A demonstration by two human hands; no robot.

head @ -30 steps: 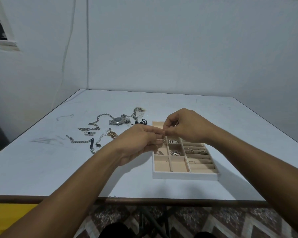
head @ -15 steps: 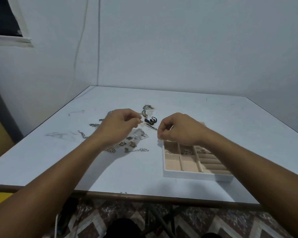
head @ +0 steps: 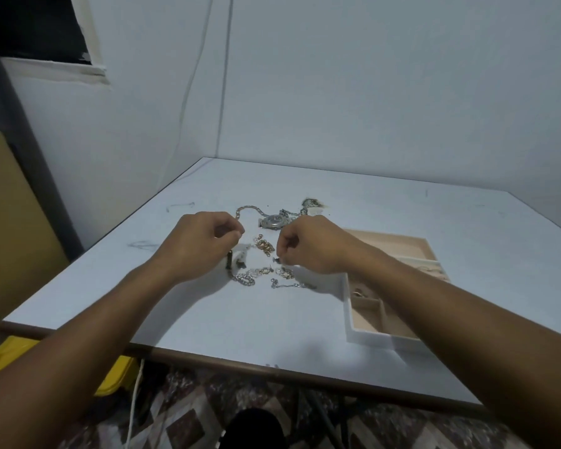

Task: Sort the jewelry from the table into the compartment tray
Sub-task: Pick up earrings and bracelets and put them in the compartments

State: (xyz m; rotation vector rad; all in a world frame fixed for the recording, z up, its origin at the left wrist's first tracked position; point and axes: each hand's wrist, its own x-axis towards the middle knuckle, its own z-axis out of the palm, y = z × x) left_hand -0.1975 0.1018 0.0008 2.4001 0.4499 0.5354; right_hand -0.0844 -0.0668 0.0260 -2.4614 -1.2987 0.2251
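Two hands are over the jewelry on my table. My left hand is curled almost closed, thumb meeting forefinger; whether it pinches anything I cannot tell, though a dark bar-shaped piece shows just under its fingertips. My right hand is likewise curled, fingertips pointed down at a small dark piece; contact cannot be confirmed.

Between the hands lies one cluster of gold links. Nearer me than the fingertips I count two silver chains: one toward the left hand, one thin below the right. Beyond the knuckles: one wristwatch, one heavier chain curving behind the left hand, and a blurred tangle further off. Smaller pieces are too blurred to count.

One compartment tray sits to the right of the right hand; my right forearm crosses it and hides most compartments. One ring shows in a visible compartment.
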